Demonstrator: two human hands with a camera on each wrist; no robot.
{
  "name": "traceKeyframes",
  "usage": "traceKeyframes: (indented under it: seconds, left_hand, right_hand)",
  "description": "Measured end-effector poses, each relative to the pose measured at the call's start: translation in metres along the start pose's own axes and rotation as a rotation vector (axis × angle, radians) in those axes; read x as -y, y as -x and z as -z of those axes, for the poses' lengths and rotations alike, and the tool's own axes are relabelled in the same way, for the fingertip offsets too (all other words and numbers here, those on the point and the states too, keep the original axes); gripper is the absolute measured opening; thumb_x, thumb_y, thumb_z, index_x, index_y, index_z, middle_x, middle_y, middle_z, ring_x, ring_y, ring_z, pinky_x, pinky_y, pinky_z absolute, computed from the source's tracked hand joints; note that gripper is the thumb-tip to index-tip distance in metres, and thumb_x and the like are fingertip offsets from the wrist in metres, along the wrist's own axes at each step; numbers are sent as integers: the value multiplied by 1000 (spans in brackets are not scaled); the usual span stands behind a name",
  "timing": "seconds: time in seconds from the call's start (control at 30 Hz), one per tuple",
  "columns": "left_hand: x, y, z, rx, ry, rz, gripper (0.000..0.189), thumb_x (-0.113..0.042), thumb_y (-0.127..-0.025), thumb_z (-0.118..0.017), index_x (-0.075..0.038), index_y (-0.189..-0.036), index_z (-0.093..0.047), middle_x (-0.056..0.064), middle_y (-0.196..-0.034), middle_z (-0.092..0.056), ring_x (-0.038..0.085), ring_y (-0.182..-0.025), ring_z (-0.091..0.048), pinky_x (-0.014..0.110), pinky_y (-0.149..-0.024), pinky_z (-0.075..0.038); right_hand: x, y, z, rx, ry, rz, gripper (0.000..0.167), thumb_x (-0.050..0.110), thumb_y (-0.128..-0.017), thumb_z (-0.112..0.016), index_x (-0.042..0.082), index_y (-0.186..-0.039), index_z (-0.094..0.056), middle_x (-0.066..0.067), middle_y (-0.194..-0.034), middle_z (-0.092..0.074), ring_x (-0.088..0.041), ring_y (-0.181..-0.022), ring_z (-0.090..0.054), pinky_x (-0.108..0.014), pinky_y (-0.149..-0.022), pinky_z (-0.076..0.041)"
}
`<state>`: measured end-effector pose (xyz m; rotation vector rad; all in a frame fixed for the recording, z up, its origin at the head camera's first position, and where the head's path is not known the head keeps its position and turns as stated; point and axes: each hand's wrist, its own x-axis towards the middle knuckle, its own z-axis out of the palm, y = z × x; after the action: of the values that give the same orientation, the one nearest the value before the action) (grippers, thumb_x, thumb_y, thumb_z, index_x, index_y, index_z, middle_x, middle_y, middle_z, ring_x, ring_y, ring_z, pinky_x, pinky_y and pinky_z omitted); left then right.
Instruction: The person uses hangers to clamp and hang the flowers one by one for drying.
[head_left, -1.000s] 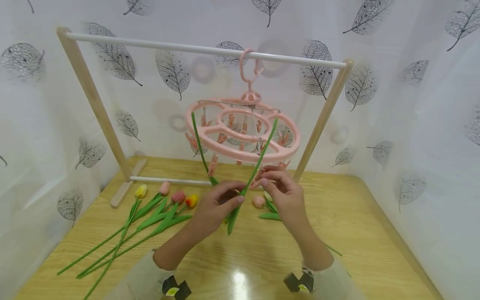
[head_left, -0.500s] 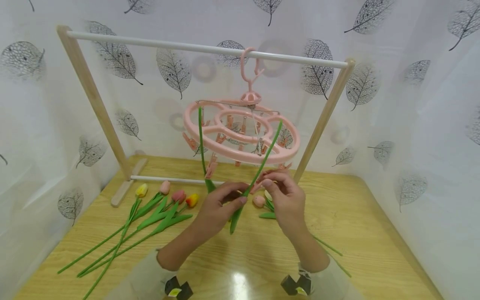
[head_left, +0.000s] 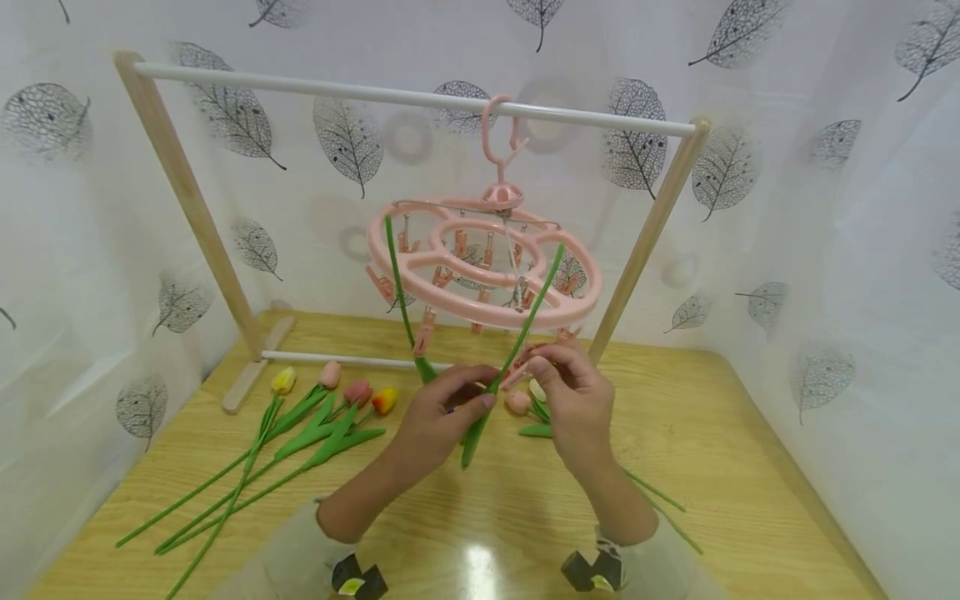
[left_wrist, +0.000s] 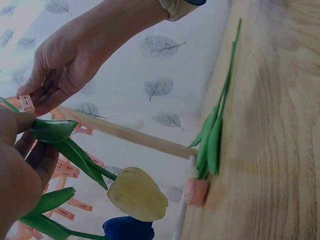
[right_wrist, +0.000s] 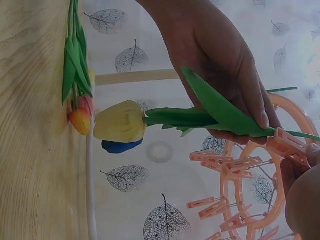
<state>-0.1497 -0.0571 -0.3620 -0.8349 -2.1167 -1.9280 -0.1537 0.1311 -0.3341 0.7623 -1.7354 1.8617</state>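
Observation:
My left hand (head_left: 442, 408) pinches an artificial pale yellow tulip (left_wrist: 137, 195) at the base of its leaves. Its bloom points down and its green stem (head_left: 534, 312) slants up in front of the round pink clip hanger (head_left: 480, 312). A pink clothespin (right_wrist: 290, 144) on the hanger is held between the thumb and fingers of my right hand (head_left: 577, 400). The clothespin meets the stem beside my left fingertips; whether it has clamped on is unclear. A blue tulip (left_wrist: 129, 229) hangs upside down to the left, its bloom hidden in the head view.
The hanger hooks over a white rail (head_left: 300, 85) between wooden posts (head_left: 187, 192). Several tulips (head_left: 322, 442) lie on the table (head_left: 750, 467) at left. A pink tulip (head_left: 517, 403) and a white tulip (head_left: 537, 390) lie behind my right hand. A leaf-print curtain (head_left: 825, 250) surrounds the table.
Both hands have shifted slightly right, the held tulip's stem with them. The blue tulip's stem has swung right and back left. My grips look the same.

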Motion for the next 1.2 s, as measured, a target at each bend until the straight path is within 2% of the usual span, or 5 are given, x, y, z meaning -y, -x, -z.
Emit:
traceKeyframes:
  seconds: [0.4, 0.57, 0.7, 0.93, 1.2]
  left_hand:
    - [-1, 1, -1, 17, 41, 4, 34, -11, -101, -62, -11, -134, -64, 8, -126, -63, 34, -106, -67, 29, -84, -59]
    - [0, 1, -1, 19, 54, 0, 35, -11, -101, -62, -10, -136, -63, 9, -126, -63, 36, -106, -66, 29, -84, -59]
    - [0, 0, -1, 19, 51, 0, 36, -10, -101, -62, -10, -137, -62, 10, -127, -63, 40, -108, -65, 29, -85, -59]
    - [1, 0, -1, -1, -35, 16, 37, -17, -101, -62, -13, -138, -60, 5, -130, -63, 22, -112, -66, 30, -89, -58]
    - [6, -1, -1, -28, -121, -61, 39, -14, -101, -64, -8, -138, -58, 3, -138, -60, 21, -126, -58, 41, -106, -49]
  right_hand:
    - [-1, 0, -2, -9, -14, 8, 20, 5, -99, -61, -14, -99, -65, -3, -104, -66, -17, -94, -70, -26, -83, -59]
    - [-2, 0, -2, -8, -14, -10, 15, 6, -99, -63, -9, -101, -66, -10, -105, -65, -16, -94, -70, -27, -84, -59]
    - [-3, 0, -3, -5, -8, -17, 16, 4, -98, -63, -12, -102, -64, -13, -107, -64, -17, -95, -68, -26, -84, -58]
    - [-5, -1, -4, -19, 3, -65, 22, 6, -99, -63, -12, -110, -62, -14, -112, -66, -14, -97, -67, -24, -84, -57]
    - [-8, -1, -4, -33, 13, -104, 20, 2, -99, -61, -10, -116, -62, -14, -110, -67, -13, -91, -68, -22, -84, -56]
